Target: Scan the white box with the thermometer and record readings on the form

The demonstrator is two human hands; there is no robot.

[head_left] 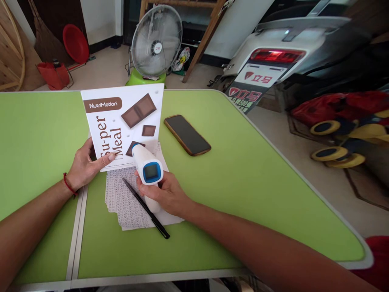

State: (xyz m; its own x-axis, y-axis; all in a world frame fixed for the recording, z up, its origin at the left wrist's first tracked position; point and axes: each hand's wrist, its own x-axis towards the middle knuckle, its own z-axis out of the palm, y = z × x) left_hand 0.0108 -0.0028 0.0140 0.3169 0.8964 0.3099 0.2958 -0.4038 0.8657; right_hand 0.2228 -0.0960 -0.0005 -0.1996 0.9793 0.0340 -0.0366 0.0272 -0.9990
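My left hand (86, 164) holds a white pouch (121, 121) upright on the green table (252, 170); the pouch is printed "NutriMotion Su-per Meal" with brown chocolate pieces. My right hand (165, 192) grips a white and blue infrared thermometer (147, 166), its nose pointed at the lower part of the pouch and its small screen facing me. Under both hands lie printed paper sheets (127, 202), and a black pen (146, 209) rests diagonally across them.
A dark phone in a brown case (187, 134) lies on the table right of the pouch. Beyond the table stand a floor fan (156, 40), red buckets (54, 73) and a parked scooter (273, 52). Red, blue and yellow items (340, 129) sit on the floor at right.
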